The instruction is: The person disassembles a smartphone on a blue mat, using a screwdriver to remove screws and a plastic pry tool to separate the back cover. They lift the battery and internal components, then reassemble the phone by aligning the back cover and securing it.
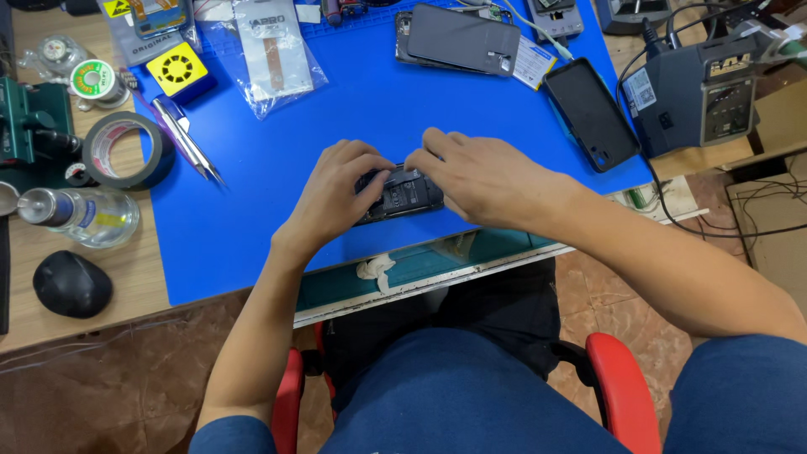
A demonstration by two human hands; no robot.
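I see the opened phone (398, 193) lying flat near the front edge of the blue mat (277, 168), braced from both sides: my left hand (336, 195) cups its left end, fingers curled together; my right hand (483, 176) pinches its top edge. Its dark, exposed inside faces up.

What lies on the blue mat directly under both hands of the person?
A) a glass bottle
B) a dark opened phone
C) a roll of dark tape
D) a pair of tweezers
B: the left hand and right hand both press on the dark opened phone on the blue mat.
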